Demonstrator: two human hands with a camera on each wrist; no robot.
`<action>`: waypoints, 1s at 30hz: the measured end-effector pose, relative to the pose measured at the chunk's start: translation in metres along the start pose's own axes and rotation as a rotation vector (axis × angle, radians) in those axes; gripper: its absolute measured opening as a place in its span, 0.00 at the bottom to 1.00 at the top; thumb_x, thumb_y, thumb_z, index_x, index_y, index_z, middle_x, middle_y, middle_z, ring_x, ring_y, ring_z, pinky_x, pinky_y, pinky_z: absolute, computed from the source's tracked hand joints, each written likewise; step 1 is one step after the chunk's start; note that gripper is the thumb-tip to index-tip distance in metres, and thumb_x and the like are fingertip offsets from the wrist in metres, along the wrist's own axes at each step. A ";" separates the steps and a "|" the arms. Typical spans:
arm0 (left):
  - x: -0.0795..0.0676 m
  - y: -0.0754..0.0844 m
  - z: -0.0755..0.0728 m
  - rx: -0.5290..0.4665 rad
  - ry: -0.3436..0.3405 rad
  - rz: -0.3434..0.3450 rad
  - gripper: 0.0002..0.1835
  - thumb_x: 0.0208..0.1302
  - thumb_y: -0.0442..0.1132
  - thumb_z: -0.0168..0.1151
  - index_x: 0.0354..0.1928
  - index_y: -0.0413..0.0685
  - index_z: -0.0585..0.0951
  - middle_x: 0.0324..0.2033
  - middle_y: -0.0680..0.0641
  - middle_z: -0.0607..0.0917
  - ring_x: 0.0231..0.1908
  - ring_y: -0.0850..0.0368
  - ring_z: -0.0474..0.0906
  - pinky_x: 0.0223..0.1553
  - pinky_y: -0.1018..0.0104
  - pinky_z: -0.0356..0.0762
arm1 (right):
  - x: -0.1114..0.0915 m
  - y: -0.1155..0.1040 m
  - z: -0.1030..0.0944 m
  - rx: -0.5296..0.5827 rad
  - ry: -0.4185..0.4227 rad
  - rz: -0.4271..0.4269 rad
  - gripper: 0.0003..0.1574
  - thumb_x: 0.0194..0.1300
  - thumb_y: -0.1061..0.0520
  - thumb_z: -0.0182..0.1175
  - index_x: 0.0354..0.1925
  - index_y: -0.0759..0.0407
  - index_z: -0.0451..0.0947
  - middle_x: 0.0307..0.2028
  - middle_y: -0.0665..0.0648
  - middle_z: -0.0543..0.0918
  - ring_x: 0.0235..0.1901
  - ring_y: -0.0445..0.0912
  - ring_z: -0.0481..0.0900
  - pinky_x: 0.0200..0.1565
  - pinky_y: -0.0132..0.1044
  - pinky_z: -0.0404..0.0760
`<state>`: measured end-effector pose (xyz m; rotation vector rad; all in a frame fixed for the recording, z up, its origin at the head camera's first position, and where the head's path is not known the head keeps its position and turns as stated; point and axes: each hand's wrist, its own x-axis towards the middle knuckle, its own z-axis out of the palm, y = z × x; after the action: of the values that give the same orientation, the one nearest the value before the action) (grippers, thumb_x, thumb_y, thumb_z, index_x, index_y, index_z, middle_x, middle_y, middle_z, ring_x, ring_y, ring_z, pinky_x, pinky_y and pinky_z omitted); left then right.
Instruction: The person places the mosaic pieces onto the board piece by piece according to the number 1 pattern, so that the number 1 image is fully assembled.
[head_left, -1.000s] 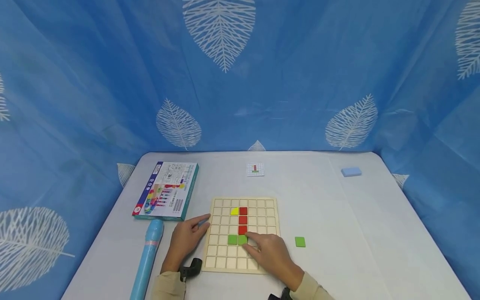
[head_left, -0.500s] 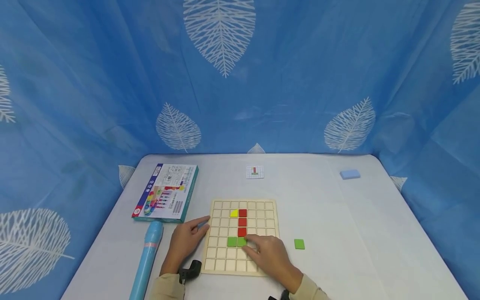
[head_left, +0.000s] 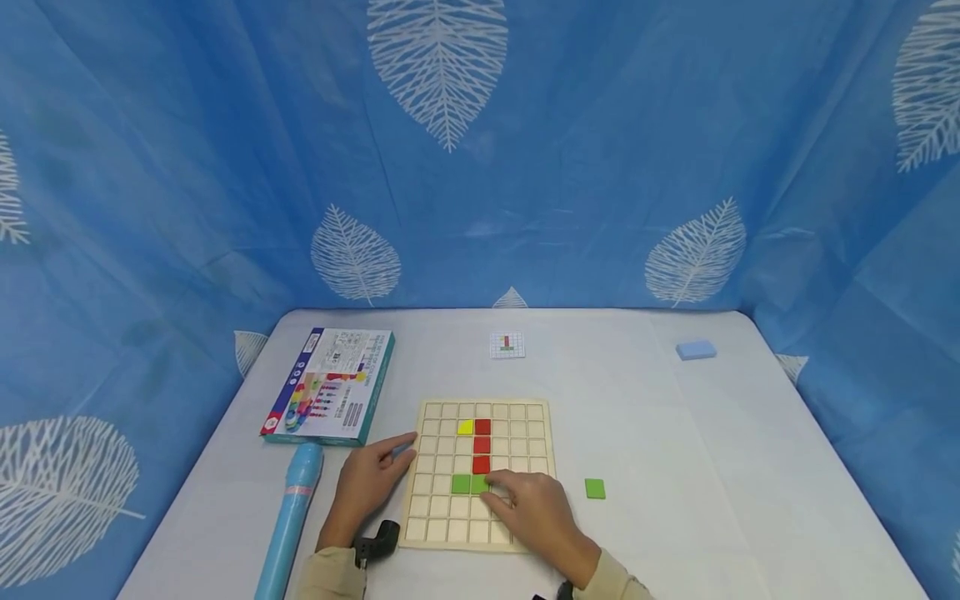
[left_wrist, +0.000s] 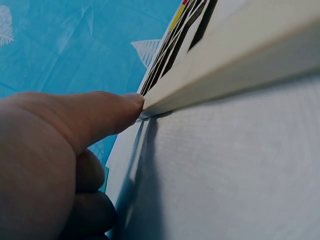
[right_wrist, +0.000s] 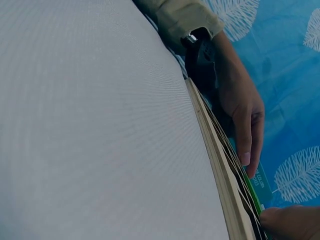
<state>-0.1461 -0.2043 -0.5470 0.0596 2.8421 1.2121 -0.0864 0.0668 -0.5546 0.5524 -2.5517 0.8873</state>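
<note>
My left hand [head_left: 367,479] rests beside the wooden grid board [head_left: 429,533]. Its fingertips meet the board's left edge, and in the left wrist view a straight digit [left_wrist: 100,115] touches that edge. With thumb and index finger, my right hand [head_left: 540,504] pinches a green square tile [head_left: 478,483] lying in a cell of the board. Left of it sits another green square tile [head_left: 461,484]. Three red square tiles [head_left: 482,445] run in a column above the pinched one. A yellow tile with one rounded corner [head_left: 466,427] lies beside the top red one.
A loose green tile [head_left: 595,488] lies right of the board. Behind the board is a small pattern card [head_left: 507,345]; a blue block [head_left: 696,350] lies at the back right. On the left are a flat printed box [head_left: 337,383] and a light-blue tube [head_left: 288,521].
The camera view has shifted slightly. Both hands keep their places at the board, the right thumb and index finger staying on the green tile.
</note>
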 end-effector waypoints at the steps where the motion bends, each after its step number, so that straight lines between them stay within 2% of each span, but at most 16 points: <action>1: 0.000 0.000 0.000 -0.001 0.001 0.001 0.19 0.68 0.47 0.69 0.59 0.58 0.86 0.12 0.56 0.64 0.15 0.63 0.55 0.21 0.68 0.55 | 0.000 0.001 0.000 0.005 0.005 -0.004 0.11 0.55 0.51 0.78 0.37 0.49 0.90 0.16 0.37 0.77 0.17 0.25 0.56 0.23 0.24 0.65; 3: 0.001 0.001 0.000 0.000 0.002 0.004 0.19 0.68 0.47 0.69 0.59 0.58 0.86 0.12 0.56 0.64 0.15 0.63 0.55 0.21 0.68 0.55 | -0.001 0.002 -0.001 0.010 0.014 -0.017 0.10 0.55 0.51 0.78 0.37 0.49 0.90 0.17 0.36 0.77 0.17 0.25 0.56 0.23 0.23 0.64; 9: 0.001 0.001 0.001 0.007 -0.003 0.002 0.19 0.68 0.47 0.69 0.60 0.58 0.86 0.12 0.56 0.64 0.15 0.63 0.55 0.21 0.68 0.55 | -0.007 0.007 -0.008 0.026 0.056 -0.050 0.09 0.54 0.54 0.78 0.36 0.49 0.90 0.14 0.32 0.60 0.18 0.24 0.51 0.22 0.20 0.56; 11: 0.001 0.001 0.001 0.007 -0.002 0.000 0.19 0.68 0.47 0.69 0.59 0.58 0.86 0.12 0.56 0.64 0.15 0.63 0.55 0.21 0.68 0.55 | -0.010 0.009 -0.012 0.039 0.081 -0.049 0.10 0.53 0.55 0.79 0.36 0.50 0.90 0.14 0.31 0.58 0.18 0.24 0.49 0.22 0.19 0.55; 20: 0.000 0.002 0.000 0.002 -0.001 -0.007 0.19 0.68 0.47 0.69 0.59 0.57 0.86 0.11 0.56 0.64 0.15 0.63 0.54 0.21 0.69 0.54 | -0.027 0.028 -0.041 0.032 0.157 0.002 0.14 0.48 0.59 0.82 0.35 0.50 0.89 0.15 0.30 0.53 0.19 0.22 0.45 0.20 0.19 0.53; 25: 0.000 0.001 0.001 -0.009 -0.002 -0.009 0.19 0.68 0.47 0.69 0.59 0.57 0.86 0.11 0.55 0.64 0.15 0.63 0.55 0.20 0.69 0.55 | -0.036 0.041 -0.055 0.029 0.157 0.028 0.15 0.47 0.59 0.82 0.35 0.50 0.89 0.16 0.29 0.52 0.19 0.23 0.46 0.20 0.19 0.55; 30: 0.000 0.001 0.000 -0.012 -0.001 -0.002 0.19 0.68 0.47 0.69 0.59 0.56 0.86 0.12 0.55 0.64 0.15 0.63 0.54 0.21 0.69 0.55 | -0.046 0.054 -0.068 0.055 0.148 0.106 0.14 0.48 0.60 0.82 0.35 0.50 0.89 0.15 0.29 0.52 0.18 0.23 0.44 0.19 0.20 0.57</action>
<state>-0.1458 -0.2033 -0.5461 0.0562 2.8333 1.2285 -0.0582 0.1607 -0.5538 0.3552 -2.4478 0.9985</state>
